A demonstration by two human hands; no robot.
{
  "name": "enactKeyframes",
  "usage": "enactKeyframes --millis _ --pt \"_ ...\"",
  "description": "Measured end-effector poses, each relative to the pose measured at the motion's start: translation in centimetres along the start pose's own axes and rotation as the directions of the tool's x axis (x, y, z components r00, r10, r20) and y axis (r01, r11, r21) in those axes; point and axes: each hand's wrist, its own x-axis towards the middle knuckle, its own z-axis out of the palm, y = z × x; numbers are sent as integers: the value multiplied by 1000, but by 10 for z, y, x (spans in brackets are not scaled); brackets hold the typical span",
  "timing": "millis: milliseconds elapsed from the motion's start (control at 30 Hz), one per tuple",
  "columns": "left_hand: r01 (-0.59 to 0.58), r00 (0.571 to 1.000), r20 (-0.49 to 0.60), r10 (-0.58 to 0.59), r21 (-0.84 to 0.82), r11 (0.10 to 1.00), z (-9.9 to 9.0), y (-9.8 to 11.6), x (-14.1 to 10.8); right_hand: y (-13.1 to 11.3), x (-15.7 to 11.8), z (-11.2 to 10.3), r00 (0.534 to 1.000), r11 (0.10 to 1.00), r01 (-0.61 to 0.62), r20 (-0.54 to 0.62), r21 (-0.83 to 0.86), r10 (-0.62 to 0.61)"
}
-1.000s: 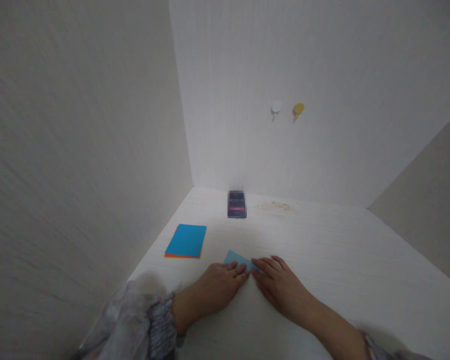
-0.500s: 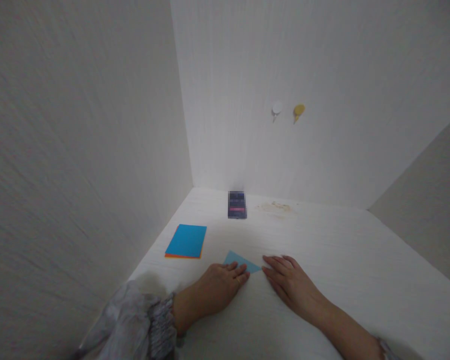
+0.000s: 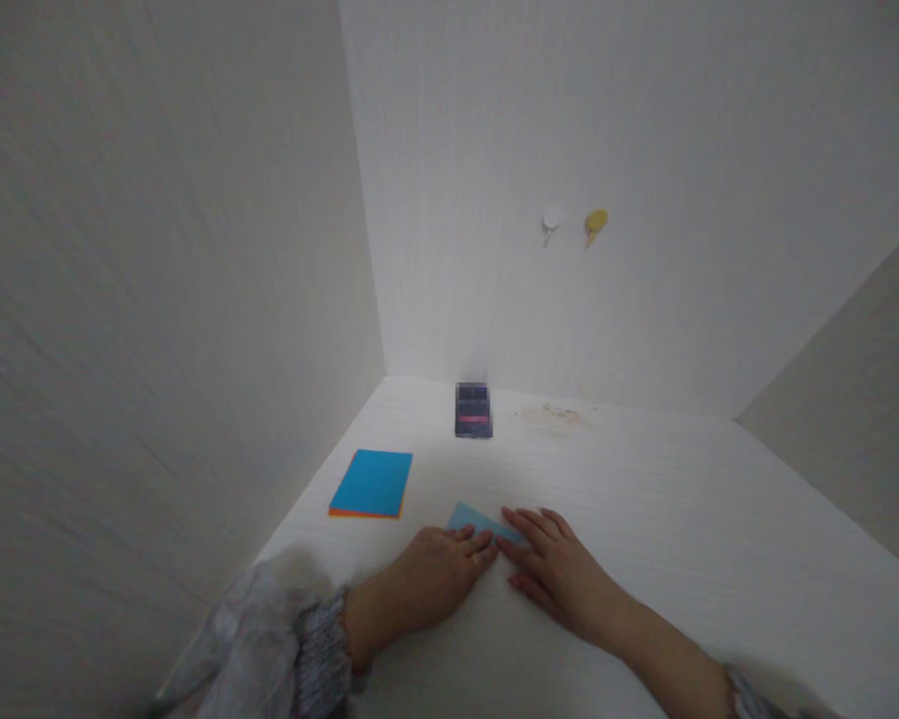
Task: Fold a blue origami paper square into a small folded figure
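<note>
A light blue piece of folded paper (image 3: 463, 516) lies flat on the white table (image 3: 644, 499) in front of me. My left hand (image 3: 442, 579) rests on its lower left part, fingers stretched out flat. Over the paper's right corner lies my right hand (image 3: 558, 569), with its fingers spread and the tips close to those of my left hand. Both hands cover much of the paper, so its lower edge is hidden.
To the left sits a stack of square paper (image 3: 373, 483), blue on top with orange edges below. A dark, pixelated phone-like object (image 3: 472, 410) stands near the back wall. One white hook (image 3: 550, 219) and one yellow hook (image 3: 595, 223) are on that wall.
My right hand has moved left, from the tip of the light blue paper onto its right part. My left hand has stayed in place.
</note>
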Motion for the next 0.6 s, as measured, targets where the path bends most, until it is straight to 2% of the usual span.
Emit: enactKeyframes --millis 100,367,600 --pt "24 1000 4 -24 -24 999 0 1 0 0 3 -2 999 999 -29 36 18 28" --pt "45 999 -5 -46 -102 994 -2 -1 -5 0 2 -7 999 997 -47 -10 64 47" --pt "72 996 -36 -83 -245 967 -11 -2 -9 2 0 -6 999 997 -25 -18 76 27"
